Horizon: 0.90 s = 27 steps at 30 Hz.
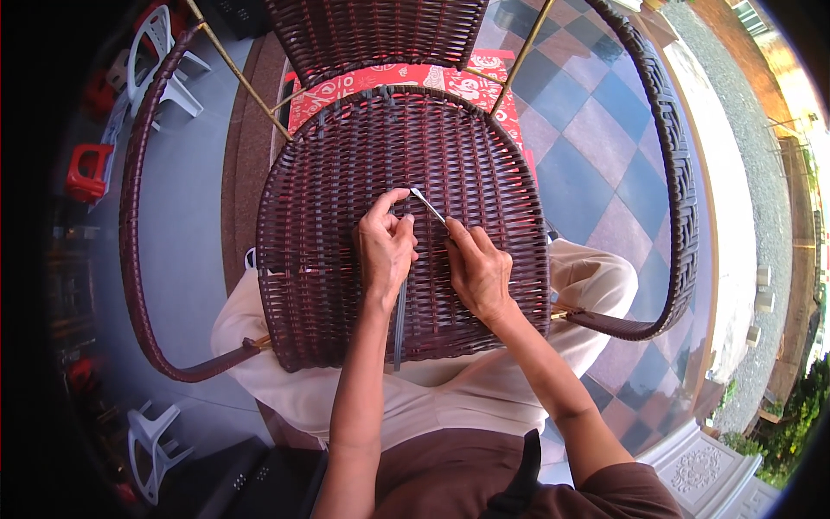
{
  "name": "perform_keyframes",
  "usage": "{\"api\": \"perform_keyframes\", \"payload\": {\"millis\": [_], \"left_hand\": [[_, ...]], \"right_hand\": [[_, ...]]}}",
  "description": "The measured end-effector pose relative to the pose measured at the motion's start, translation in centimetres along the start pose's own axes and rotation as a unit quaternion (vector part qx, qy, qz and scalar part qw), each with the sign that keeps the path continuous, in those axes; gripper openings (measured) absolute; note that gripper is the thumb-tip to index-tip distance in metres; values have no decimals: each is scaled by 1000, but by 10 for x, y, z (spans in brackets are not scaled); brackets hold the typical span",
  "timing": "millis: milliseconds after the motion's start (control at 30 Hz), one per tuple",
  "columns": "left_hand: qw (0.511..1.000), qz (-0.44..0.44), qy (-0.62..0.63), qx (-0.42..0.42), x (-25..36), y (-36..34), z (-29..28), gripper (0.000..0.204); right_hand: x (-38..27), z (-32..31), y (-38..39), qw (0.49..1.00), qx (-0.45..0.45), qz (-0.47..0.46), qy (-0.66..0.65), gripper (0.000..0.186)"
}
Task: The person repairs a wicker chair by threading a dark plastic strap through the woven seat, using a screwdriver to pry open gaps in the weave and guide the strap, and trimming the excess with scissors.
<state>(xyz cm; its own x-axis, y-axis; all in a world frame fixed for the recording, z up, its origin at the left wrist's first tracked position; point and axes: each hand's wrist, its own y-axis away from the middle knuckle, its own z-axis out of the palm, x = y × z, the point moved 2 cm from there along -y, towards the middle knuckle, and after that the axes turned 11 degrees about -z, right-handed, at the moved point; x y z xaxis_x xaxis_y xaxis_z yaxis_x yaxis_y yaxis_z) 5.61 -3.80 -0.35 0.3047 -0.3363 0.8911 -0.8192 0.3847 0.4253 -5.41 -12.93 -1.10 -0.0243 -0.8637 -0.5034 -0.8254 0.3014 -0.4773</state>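
A dark brown woven rattan-style chair seat (337, 199) lies in front of me, over my lap. My right hand (478, 270) is closed round a flat-tipped screwdriver (429, 206); the hand hides its handle, and its bright metal shaft slants up to the left. Just left of the tip, my left hand (384, 246) has its index finger stretched toward the metal, with the thumb apart below it. Nothing shows between that finger and thumb. From beneath the left hand a loose grey weaving strip (399, 324) runs down over the seat's near edge; its upper end is hidden.
Curved wrapped armrests (136, 199) rise on both sides, and the woven backrest (380, 33) stands at the far side on brass-coloured rods. A red printed surface (484, 84) shows behind the seat. White plastic chairs (164, 65) and a red stool (88, 173) stand at left.
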Motion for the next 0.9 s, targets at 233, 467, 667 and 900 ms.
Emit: {"api": "perform_keyframes", "payload": {"millis": [233,467,667,900], "left_hand": [[1000,-6,29,-2,-5,-3,1,32],[1000,-28,3,-3,-1,-3,-1,35],[999,-34,3,-18,-2,-4,0,35],[999,-31,-11,-13,-2,-5,-2,36]], "right_hand": [[-6,-7,-7,999,-33,25,6,31],[-14,-24,-24,995,-48,86,-30,26],[-7,-21,-32,994,-85,65,-9,18],[-5,-12,-33,992,-110,67,-7,19]]}}
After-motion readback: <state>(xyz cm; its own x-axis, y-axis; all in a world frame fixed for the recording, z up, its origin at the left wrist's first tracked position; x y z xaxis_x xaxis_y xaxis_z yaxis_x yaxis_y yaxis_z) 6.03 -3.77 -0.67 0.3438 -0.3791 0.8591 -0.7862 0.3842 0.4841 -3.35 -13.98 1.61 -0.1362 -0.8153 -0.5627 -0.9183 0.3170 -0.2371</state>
